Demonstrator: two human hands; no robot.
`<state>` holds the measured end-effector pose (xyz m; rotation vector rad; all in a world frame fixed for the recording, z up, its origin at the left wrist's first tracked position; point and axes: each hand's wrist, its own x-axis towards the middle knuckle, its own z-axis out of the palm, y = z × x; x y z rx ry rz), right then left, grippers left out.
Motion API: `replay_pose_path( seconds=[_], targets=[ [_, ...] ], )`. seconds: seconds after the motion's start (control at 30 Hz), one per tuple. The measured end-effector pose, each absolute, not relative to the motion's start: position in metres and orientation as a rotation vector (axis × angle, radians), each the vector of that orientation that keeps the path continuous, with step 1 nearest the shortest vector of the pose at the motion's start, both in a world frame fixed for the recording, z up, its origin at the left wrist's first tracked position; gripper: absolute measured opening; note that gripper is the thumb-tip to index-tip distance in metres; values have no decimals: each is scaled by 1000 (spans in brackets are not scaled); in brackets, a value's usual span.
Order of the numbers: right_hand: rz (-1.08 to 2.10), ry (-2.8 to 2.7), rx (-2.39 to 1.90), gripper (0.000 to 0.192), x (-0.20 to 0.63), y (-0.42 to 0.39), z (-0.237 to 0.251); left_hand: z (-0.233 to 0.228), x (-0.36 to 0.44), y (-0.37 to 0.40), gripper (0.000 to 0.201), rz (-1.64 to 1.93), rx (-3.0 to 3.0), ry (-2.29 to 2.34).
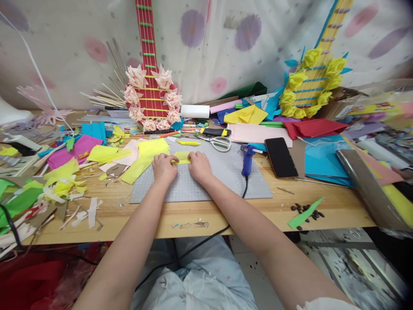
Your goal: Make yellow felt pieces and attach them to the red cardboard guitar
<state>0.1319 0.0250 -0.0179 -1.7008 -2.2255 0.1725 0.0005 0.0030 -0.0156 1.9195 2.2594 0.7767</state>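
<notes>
Both hands press a small folded strip of yellow crepe paper (181, 158) onto the grey gridded cutting mat (206, 181) near the table's far edge; the left hand (164, 167) and right hand (200, 166) have their fingers curled down pinching its ends. Creasing well seems to need even pressure and aligned edges. The fingertips and the fold itself are hidden beneath the knuckles.

Wood table (226, 217) w/ floral curtain (80, 34) behind.
</notes>
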Motion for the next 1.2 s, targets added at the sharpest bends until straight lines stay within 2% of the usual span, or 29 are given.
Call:
replay_pose_path(
  seconds=[0.23,0.33,0.43,0.57,0.7,0.83,1.0,1.2],
  targets=[
    [282,-2044,-1634,22,132,26,-22,-16,-2,8,38,1110,2159,2015],
    [385,-1872,-1547,23,134,28,-25,-12,-1,22,37,1145,2143,1958],
    [588,-1587,-1441,24,139,34,-28,-4,3,43,33,974,2031,1845],
    [809,-1201,-1365,23,149,46,-31,14,9,67,35,576,2027,1741],
    [894,-1069,-1318,23,154,53,-33,33,16,77,30,169,2173,1675],
    [905,-1061,-1310,24,154,55,-35,42,23,78,38,-118,2231,1645],
    [891,-1101,-1339,25,155,56,-36,42,23,80,35,-259,2258,1597],
    [879,-1136,-1370,25,156,54,-32,48,19,73,26,-208,2251,1513]
  ],
)
